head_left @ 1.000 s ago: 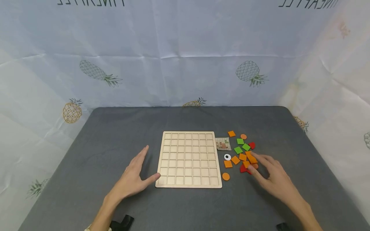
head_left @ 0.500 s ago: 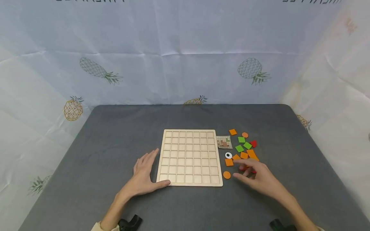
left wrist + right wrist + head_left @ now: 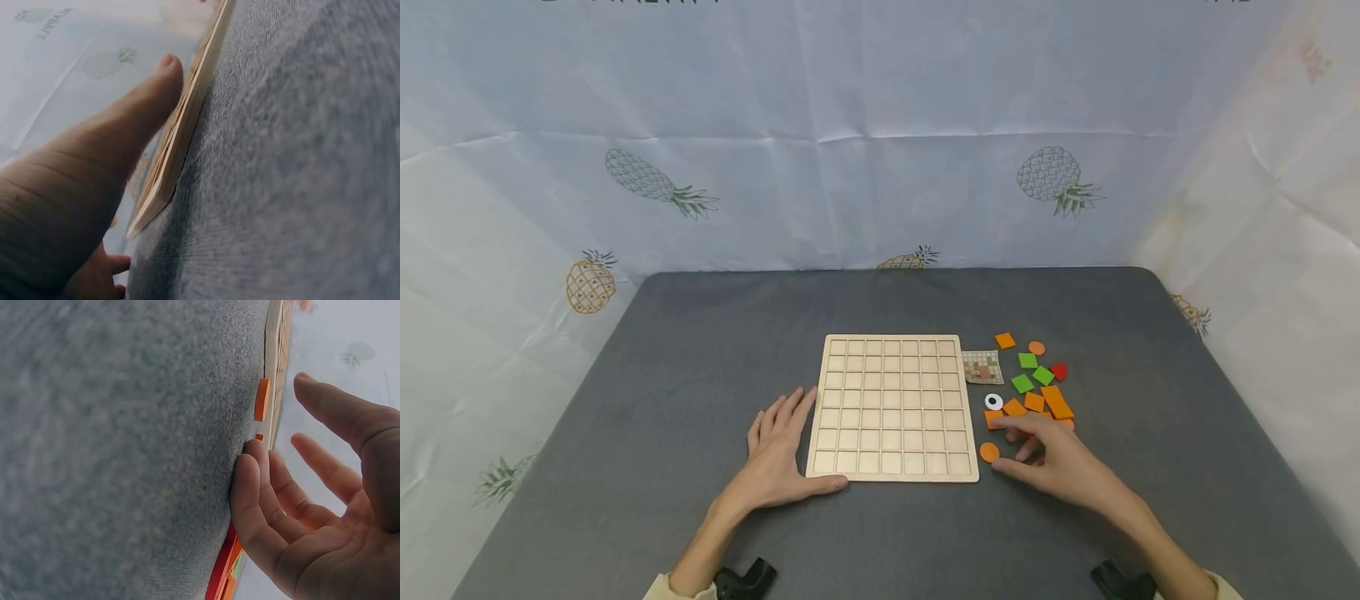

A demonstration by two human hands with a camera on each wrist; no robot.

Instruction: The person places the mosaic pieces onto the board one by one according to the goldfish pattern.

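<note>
A pale wooden grid board (image 3: 891, 408) lies flat on the grey table. My left hand (image 3: 778, 467) is at its near left corner, thumb along the near edge, fingers beside the left edge. My right hand (image 3: 1063, 467) hovers low among loose pieces to the board's right, with thumb and index finger apart. An orange disc (image 3: 989, 452) lies just left of the thumb; the index fingertip is over an orange square (image 3: 993, 419). In the right wrist view the hand (image 3: 331, 512) holds nothing between thumb and fingers, and the disc (image 3: 262, 400) lies beyond the fingertips.
A patterned card (image 3: 982, 367) touches the board's right side. Nearby lie green squares (image 3: 1022, 383), a white ring (image 3: 993, 402), a red piece (image 3: 1059, 372) and several orange pieces (image 3: 1057, 402). A pineapple-print cloth (image 3: 850, 200) hangs behind the table.
My right hand has moved left from the piece pile towards the orange disc and square. My left hand has moved right, up to the board's near left corner.
</note>
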